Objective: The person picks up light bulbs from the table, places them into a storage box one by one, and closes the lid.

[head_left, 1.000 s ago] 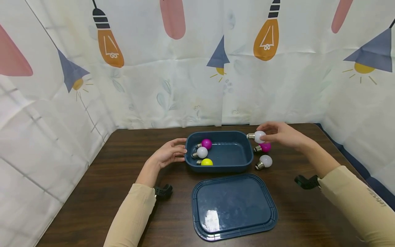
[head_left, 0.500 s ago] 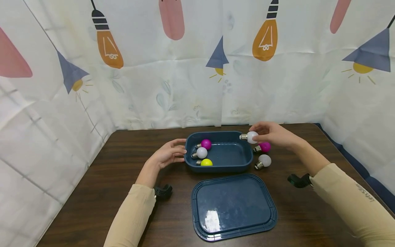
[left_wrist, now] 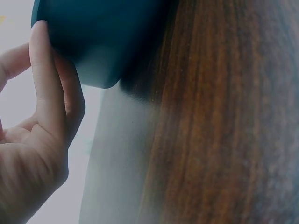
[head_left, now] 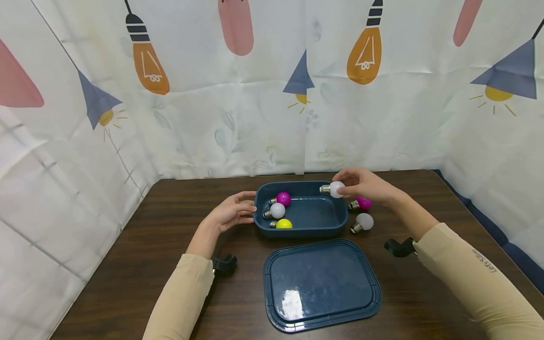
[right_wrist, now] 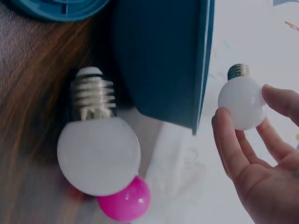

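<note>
My right hand (head_left: pixel 364 184) pinches a white light bulb (right_wrist: pixel 243 102) by its globe, between thumb and fingers. In the head view the bulb is over the right end of a dark blue box (head_left: pixel 301 233), its metal screw base pointing left. My left hand (head_left: pixel 231 212) touches the box's left end; in the left wrist view, fingertips rest against the box wall (left_wrist: pixel 98 56) near its rim. Inside the box, at the left, lie a magenta bulb (head_left: pixel 283 199), a white bulb (head_left: pixel 278 210) and a yellow bulb (head_left: pixel 284 224).
Right of the box, another magenta bulb (head_left: pixel 363 203) and another white bulb (head_left: pixel 364 221) lie on the brown wooden table (head_left: pixel 127 264). A dark blue lid (head_left: pixel 323 283) lies flat in front of the box. Behind the table hangs a printed curtain (head_left: pixel 191 127).
My right hand has carried the white bulb leftward, from beside the box's right edge to over its right end. The left hand and the box stay where they were.
</note>
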{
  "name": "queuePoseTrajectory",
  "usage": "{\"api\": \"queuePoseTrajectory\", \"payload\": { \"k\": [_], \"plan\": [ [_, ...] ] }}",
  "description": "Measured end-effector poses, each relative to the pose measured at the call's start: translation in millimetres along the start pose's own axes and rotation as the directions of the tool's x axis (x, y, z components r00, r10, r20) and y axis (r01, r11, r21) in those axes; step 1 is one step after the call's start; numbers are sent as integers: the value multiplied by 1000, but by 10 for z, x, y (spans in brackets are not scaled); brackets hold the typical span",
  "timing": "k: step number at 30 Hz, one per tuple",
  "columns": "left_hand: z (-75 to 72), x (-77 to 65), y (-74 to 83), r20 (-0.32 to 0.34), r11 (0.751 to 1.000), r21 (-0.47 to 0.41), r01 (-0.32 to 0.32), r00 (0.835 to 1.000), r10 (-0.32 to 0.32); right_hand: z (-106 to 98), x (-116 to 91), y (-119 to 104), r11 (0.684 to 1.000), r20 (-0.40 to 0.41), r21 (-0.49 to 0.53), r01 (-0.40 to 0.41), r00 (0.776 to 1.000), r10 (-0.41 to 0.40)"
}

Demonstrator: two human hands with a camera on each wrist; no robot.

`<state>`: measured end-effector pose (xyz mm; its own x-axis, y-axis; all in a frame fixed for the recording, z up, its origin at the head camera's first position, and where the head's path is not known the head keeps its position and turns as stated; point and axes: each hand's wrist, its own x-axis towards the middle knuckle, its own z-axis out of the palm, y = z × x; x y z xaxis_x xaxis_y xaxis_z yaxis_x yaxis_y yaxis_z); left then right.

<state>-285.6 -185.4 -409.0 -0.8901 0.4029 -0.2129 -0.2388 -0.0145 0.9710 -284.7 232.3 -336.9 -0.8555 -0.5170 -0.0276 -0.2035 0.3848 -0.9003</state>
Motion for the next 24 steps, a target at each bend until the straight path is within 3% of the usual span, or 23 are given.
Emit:
{"api": "queuePoseTrajectory", "payload": {
  "k": [24],
  "plan": [
    [-11,3,-12,-5,1000,-2,1,1000,-1,358,284,24,999,-2,-47,-23,1000,23]
  ]
}}
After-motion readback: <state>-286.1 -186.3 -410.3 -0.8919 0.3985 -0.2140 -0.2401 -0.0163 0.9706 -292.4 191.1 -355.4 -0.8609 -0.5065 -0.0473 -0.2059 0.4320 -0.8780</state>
